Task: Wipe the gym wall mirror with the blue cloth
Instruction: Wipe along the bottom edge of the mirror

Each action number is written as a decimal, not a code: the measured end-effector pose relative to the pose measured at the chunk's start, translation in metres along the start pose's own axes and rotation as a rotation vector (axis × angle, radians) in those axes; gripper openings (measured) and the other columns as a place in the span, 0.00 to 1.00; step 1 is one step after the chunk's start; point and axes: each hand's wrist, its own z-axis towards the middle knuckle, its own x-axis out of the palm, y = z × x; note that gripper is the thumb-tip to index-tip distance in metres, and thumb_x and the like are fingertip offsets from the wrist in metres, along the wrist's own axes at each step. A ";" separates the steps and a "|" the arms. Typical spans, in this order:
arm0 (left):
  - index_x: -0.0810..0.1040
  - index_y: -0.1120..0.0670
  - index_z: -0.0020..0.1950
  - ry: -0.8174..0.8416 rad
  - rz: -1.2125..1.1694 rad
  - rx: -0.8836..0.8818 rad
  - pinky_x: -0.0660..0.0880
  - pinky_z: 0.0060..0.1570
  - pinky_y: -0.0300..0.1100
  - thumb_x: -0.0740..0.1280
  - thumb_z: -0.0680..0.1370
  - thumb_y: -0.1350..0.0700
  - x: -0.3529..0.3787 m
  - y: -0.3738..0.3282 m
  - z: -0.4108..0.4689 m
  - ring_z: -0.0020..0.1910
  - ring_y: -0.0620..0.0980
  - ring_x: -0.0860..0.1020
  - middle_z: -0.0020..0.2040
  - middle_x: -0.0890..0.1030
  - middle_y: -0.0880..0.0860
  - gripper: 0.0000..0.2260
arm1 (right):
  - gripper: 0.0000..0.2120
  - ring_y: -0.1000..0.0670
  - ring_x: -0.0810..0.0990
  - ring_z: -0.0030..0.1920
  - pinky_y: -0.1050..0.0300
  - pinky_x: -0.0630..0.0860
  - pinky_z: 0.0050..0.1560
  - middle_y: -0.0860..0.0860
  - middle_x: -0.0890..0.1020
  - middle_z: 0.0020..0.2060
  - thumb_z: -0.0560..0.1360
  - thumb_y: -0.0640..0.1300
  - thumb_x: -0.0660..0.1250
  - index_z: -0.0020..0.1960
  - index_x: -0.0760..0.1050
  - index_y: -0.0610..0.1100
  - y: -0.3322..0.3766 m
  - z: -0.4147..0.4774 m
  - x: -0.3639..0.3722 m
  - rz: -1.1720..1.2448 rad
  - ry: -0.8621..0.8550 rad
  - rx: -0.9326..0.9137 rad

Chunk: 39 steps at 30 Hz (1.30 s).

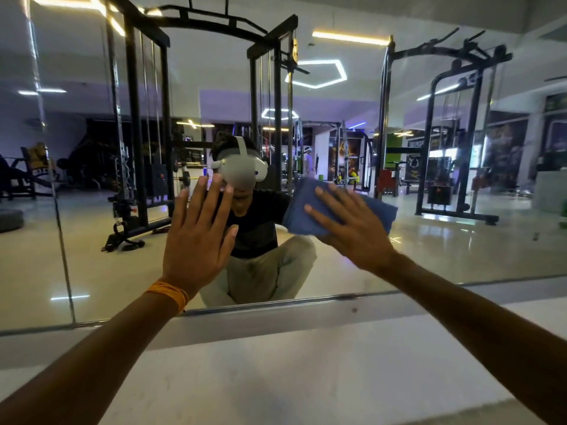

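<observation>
The gym wall mirror [460,246] fills the view ahead and reflects gym machines and a crouching person. A folded blue cloth [310,216] lies flat against the glass at centre right. My right hand [352,228] presses it to the mirror with straight, spread fingers. To the left of the cloth, my left hand [199,234] rests flat on the glass with its fingers straight, an orange band on its wrist. The cloth's lower part is hidden under my right hand.
The mirror's metal bottom rail [276,303] runs across below my hands, above a pale ledge [291,363]. A vertical seam [61,240] between mirror panels stands at the left. Black cable machines show only as reflections.
</observation>
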 end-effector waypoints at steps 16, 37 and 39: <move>0.51 0.62 0.83 -0.076 -0.070 -0.092 0.45 0.82 0.56 0.53 0.84 0.48 -0.038 0.075 0.088 0.84 0.58 0.48 0.84 0.50 0.61 0.32 | 0.27 0.39 0.54 0.82 0.36 0.50 0.80 0.43 0.59 0.82 0.85 0.50 0.59 0.81 0.59 0.50 -0.017 0.143 -0.008 0.119 -0.222 0.485; 0.51 0.59 0.84 -0.041 -0.124 -0.166 0.49 0.81 0.60 0.51 0.85 0.47 -0.054 0.143 0.026 0.84 0.57 0.48 0.85 0.49 0.57 0.30 | 0.32 0.39 0.56 0.81 0.40 0.53 0.80 0.45 0.60 0.81 0.80 0.48 0.68 0.81 0.62 0.51 0.097 0.143 0.027 0.066 0.028 -0.341; 0.50 0.59 0.84 -0.025 -0.115 -0.147 0.48 0.81 0.59 0.52 0.85 0.47 -0.056 0.147 0.024 0.84 0.56 0.48 0.85 0.49 0.57 0.30 | 0.30 0.39 0.57 0.81 0.39 0.54 0.80 0.44 0.60 0.81 0.80 0.46 0.65 0.81 0.62 0.52 0.064 0.170 0.018 0.047 -0.004 -0.343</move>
